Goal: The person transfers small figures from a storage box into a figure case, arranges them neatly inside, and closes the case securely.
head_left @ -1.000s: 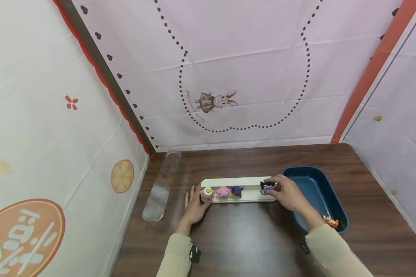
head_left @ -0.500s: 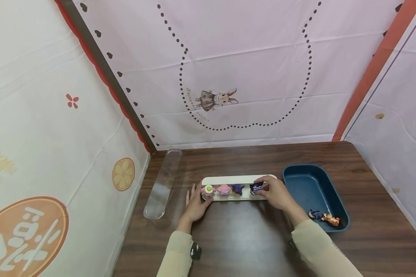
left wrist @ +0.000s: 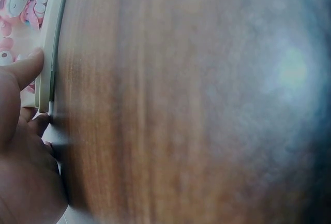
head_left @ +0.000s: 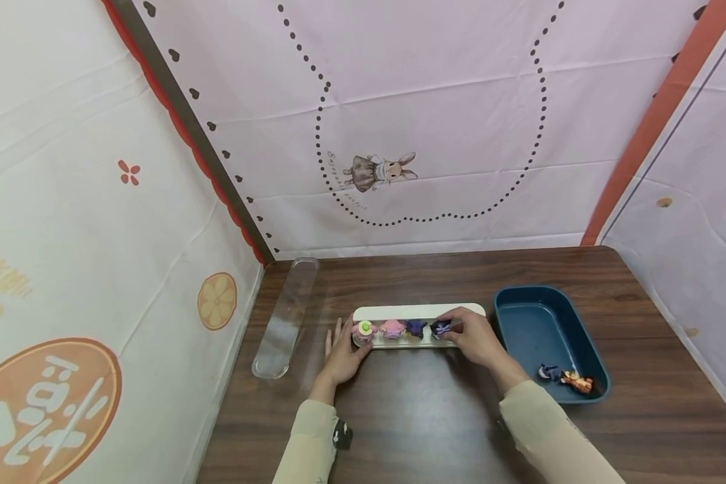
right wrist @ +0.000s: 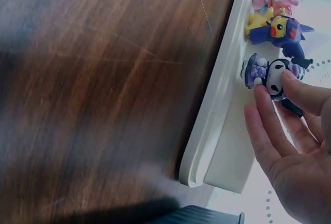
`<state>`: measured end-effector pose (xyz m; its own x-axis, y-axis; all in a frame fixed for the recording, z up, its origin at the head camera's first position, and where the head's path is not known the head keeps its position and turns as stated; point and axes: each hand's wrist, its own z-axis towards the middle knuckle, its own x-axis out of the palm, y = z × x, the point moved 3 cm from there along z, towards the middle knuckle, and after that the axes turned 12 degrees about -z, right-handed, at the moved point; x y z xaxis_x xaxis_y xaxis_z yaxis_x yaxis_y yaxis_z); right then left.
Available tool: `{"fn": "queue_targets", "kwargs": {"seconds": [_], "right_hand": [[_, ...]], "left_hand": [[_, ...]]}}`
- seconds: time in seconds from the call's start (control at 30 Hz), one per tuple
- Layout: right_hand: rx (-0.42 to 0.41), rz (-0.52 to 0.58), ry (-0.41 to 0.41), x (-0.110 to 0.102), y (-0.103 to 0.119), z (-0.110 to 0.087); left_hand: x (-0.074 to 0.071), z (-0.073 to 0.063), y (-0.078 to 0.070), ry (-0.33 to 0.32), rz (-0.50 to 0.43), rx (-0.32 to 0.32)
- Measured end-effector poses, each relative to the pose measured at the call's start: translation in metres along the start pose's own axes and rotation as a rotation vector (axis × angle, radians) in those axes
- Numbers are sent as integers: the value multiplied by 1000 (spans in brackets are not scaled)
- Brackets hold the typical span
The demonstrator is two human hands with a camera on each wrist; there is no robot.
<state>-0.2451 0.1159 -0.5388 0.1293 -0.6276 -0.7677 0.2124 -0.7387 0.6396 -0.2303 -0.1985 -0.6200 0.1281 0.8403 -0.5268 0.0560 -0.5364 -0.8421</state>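
A long white display tray (head_left: 420, 312) lies on the table between both hands. My left hand (head_left: 341, 359) holds its left end, the thumb (left wrist: 28, 71) over the front rim. My right hand (head_left: 480, 339) pinches a small black-and-purple figurine (right wrist: 257, 71) with a white face between thumb and fingers, in the tray's right half. Left of it stands a dark-blue-and-yellow figurine (right wrist: 279, 30). Two pink figurines follow toward the left end: one with pale hands (head_left: 392, 329), another with a green-and-white top (head_left: 364, 331). My left hand partly hides the tray's end.
A blue bin (head_left: 538, 329) stands right of the tray, holding an orange-brown figurine (head_left: 577, 382) and a blue-grey one (head_left: 549, 372). A long clear plastic cover (head_left: 286, 319) lies at the left. Printed cloth walls (head_left: 460, 168) enclose the table (head_left: 423, 423).
My right hand has slid left along the tray with the black-and-purple figurine, close to the dark-blue-and-yellow one. The blue-grey figurine in the bin has come out from behind the forearm.
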Motion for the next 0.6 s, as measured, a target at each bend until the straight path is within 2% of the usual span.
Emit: {"fn": "queue_targets", "kwargs": {"seconds": [0.17,0.33,0.6], "right_hand": [[-29,-37,-18,4,1,2],[8,-46,-17,7,1,3],[15,-46,-23,10,2,5]], "left_hand": [[0,2,1,4,14,-3],[0,2,1,6,21,-8],[-1,0,0,6,4,-11]]}}
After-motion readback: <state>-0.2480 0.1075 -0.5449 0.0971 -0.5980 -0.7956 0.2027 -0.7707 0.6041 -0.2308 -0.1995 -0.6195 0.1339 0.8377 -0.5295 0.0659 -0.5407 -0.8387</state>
